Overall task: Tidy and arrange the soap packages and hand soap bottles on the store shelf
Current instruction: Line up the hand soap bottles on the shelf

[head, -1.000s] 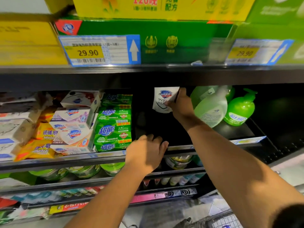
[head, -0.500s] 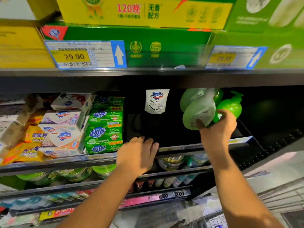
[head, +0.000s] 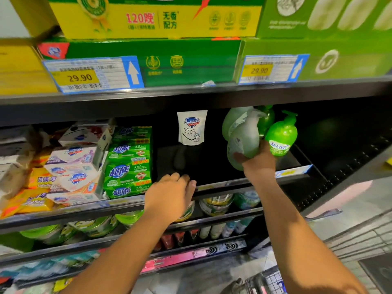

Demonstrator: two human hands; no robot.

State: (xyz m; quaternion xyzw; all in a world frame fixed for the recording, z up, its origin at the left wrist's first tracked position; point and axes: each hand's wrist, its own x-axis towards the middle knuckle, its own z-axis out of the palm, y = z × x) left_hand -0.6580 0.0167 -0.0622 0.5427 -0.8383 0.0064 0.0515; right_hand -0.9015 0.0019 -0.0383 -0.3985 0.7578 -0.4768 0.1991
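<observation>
At the front rail [head: 214,185]: the left hand [head: 171,195] rests on it, fingers bent loosely over the edge, grasping no product.
Just behind the rail, right end: the right hand [head: 257,164] is clenched round the lower body of a pale green pump bottle [head: 244,141], which is tilted.
Beside that bottle: a bright green pump bottle [head: 280,136] stands upright; whether the right hand touches it I cannot tell.
Further behind the rail, right end: a second pale bottle [head: 232,122] and a dark green bottle [head: 266,122] crowd close together.
Behind the rail, left end: green soap packs [head: 129,162] are stacked squarely; white soap boxes [head: 72,166] lie tilted and jumbled; yellow soap packs [head: 36,198] slump by the rail.
Far behind the rail, middle: a white refill pouch [head: 192,129] stands alone at the back, bare shelf floor before it.
Progress: roughly midway, by my reading. The green packs look done. The bottles are bunched rather than lined up, and the white boxes want squaring.
</observation>
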